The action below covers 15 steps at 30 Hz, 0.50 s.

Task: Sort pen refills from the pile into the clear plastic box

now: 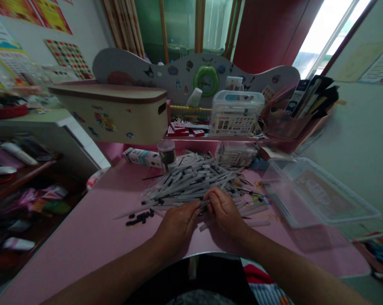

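My left hand [179,218] and my right hand [225,210] meet low over the front of a big heap of pens [191,178]. Fingers of both are closed in a pinch around one slim greyish pen [204,204], mostly covered by the fingertips. The heaped pens look whitish and translucent, many with black ends, and point in several directions. Left of my left hand lies a small cluster of short black pen caps [142,217]. A few loose pens stick out of the heap beside my right wrist.
On the pink desk [92,237], a clear plastic bin [321,190] at right has long clear pieces inside. Behind the heap stand a clear cup [166,153], a long printed box [142,157] and a clear case [236,153]. A shelf above carries a lidded cream box [121,114].
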Each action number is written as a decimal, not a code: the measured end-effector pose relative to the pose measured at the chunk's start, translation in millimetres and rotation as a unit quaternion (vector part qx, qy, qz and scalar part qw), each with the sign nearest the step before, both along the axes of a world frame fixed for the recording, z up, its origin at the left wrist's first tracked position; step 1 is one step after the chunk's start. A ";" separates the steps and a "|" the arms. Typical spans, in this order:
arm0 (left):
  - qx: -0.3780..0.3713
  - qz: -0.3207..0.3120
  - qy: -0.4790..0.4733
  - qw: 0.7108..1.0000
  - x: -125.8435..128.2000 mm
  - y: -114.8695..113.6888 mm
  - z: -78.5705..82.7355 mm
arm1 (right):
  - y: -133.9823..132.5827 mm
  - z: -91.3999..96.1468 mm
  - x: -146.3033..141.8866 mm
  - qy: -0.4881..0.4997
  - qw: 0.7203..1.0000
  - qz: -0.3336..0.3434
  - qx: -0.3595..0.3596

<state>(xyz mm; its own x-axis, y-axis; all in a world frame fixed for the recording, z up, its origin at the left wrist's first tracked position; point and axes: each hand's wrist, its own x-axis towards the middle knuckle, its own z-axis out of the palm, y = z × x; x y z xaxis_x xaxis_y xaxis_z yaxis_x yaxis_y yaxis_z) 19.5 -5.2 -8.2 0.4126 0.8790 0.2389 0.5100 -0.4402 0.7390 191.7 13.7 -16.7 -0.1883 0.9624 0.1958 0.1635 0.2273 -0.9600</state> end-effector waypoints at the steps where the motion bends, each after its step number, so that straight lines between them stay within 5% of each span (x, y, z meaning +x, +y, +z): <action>1: 0.000 0.002 0.000 1.000 0.0 -0.2 -0.2 | 0.0 -1.0 -0.1 -0.002 1.000 -0.004 0.005; 7: 0.010 -0.005 0.012 1.000 -0.7 1.2 -0.8 | 1.5 -9.5 0.0 0.010 1.000 0.011 -0.024; 11: 0.020 0.016 0.054 0.998 -3.3 5.7 -1.2 | 7.6 2.2 9.5 0.008 0.995 0.061 -0.076; 15: 0.075 0.061 0.122 0.988 -6.2 7.0 -3.4 | 15.2 30.0 18.2 -0.136 0.980 0.139 0.032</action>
